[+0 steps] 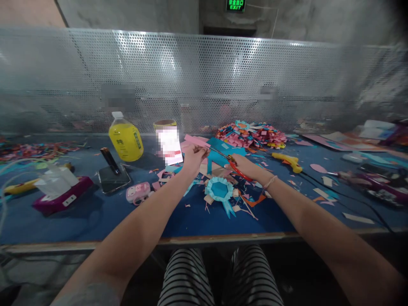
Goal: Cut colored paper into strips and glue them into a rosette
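My left hand [195, 158] pinches a strip of pink paper [195, 140] above the middle of the table. In my right hand [244, 166] is a pair of scissors [236, 166] with red handles, its blades pointing left toward the pink paper. Whether the blades touch the paper I cannot tell. Below my hands lies a blue paper rosette [219, 189] with a pleated light-blue edge and two tails. Blue paper [225, 148] lies behind the scissors, and small cut scraps surround the rosette.
A heap of paper scraps [255, 135] sits at the back. To the right lies a yellow glue gun [287, 161] with its cord. On the left stand a jug of yellow liquid [126, 141], a purple tissue box [63, 197], a dark phone [114, 177] and a pink case [138, 192]. A lit screen [170, 146] leans behind.
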`<state>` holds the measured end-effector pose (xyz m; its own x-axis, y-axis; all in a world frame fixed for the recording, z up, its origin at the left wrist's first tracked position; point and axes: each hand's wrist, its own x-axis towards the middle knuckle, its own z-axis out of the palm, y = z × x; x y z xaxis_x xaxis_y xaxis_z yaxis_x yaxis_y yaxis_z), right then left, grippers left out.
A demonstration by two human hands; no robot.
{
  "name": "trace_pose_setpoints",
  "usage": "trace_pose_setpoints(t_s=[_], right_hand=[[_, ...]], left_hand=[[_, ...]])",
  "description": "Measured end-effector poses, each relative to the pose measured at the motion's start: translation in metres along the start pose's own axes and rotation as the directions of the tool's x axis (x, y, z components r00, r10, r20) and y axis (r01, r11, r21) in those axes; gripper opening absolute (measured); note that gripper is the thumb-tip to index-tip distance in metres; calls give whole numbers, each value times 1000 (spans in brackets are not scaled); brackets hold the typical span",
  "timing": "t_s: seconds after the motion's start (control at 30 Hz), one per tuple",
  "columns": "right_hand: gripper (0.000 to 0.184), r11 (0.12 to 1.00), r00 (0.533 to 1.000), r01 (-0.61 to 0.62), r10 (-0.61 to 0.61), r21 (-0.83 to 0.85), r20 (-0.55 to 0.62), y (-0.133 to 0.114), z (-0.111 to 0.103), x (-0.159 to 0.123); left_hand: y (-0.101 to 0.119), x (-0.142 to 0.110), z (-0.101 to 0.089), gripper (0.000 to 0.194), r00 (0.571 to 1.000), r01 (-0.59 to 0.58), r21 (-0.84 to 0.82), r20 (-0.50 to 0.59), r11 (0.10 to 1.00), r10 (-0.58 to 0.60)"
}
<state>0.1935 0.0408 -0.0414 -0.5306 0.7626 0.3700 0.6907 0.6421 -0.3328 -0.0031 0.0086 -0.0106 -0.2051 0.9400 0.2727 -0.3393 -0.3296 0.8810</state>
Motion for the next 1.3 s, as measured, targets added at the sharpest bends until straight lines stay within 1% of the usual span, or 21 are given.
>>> trace_pose_setpoints(t_s=[0.17, 0.4, 0.53, 0.67, 0.8, 0.93, 1.07, 1.2, 1.3], right_hand=[[41, 998, 998, -23, 20, 59, 52, -11, -4, 0], [33, 998, 994, -34, 28, 51, 108, -15, -7, 2], [32, 997, 992, -61, 54, 54, 116, -18, -8, 1], [35, 995, 993, -65, 56, 74, 107, -21, -8, 1], [36, 994, 990, -74, 63, 80, 122, -22, -9, 1], [32, 994, 987, -87, 76, 73, 143, -25, -11, 2], [31, 993, 988, -100, 91, 65, 121, -26, -11, 2], [34, 996, 994, -68, 62, 65, 91, -23, -10, 2], [39, 997, 997, -45, 41, 64, 63, -20, -9, 1]], left_hand=[[-5, 1, 2, 14, 999, 42, 52, 21, 998, -44], [-10, 1, 1, 16, 995, 72, 139, 65, 988, -82], [-9, -1, 2, 15, 992, 65, 138, 97, 988, -79], [-8, -1, 2, 16, 994, 61, 137, 87, 989, -73], [-7, -2, 2, 17, 993, 62, 138, 87, 988, -74], [-6, -2, 3, 15, 993, 76, 127, 82, 989, -86], [-6, -2, 3, 16, 992, 87, 121, 80, 989, -97], [-4, -3, 4, 19, 992, 95, 107, 73, 990, -103], [-3, -4, 4, 17, 991, 101, 84, 81, 991, -107]])
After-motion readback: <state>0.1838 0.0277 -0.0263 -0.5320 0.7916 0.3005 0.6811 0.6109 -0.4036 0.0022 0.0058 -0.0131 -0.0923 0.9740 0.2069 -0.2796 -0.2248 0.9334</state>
